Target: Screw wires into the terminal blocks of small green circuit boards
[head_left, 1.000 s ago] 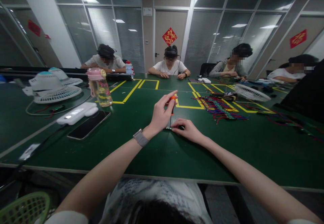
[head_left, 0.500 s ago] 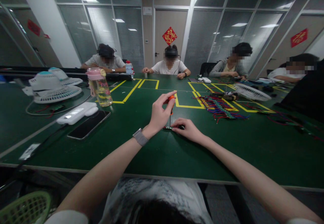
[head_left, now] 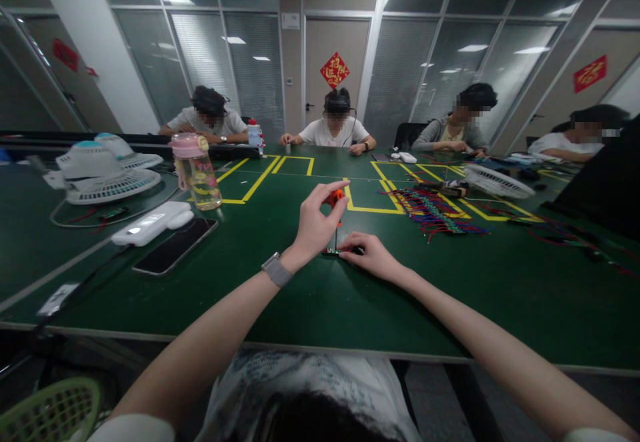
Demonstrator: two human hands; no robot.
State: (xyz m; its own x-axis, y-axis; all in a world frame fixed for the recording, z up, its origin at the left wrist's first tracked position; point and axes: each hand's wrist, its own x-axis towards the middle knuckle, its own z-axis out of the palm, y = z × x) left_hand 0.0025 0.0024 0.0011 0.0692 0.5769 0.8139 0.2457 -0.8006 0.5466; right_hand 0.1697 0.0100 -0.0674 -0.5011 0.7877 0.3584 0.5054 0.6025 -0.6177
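My left hand [head_left: 320, 219] is closed around the orange handle of a screwdriver [head_left: 339, 197], index finger stretched out past its top. The dark shaft points straight down, and its lower end meets a small green circuit board [head_left: 331, 252] lying on the table. The fingertips of my right hand [head_left: 369, 255] pinch the right end of that board, low against the tabletop. The shaft's tip and whatever it touches on the board are too small to make out.
A clear bottle with a pink lid [head_left: 193, 172], a phone [head_left: 176, 247], a white power strip [head_left: 153, 222] and white fans [head_left: 110, 172] stand left. Wired circuit boards [head_left: 435, 212] lie right, among yellow tape outlines. Several people sit across the green table [head_left: 300, 315].
The fingers of my left hand have shifted slightly around the orange handle, showing more of it. My right hand and the circuit board look unmoved.
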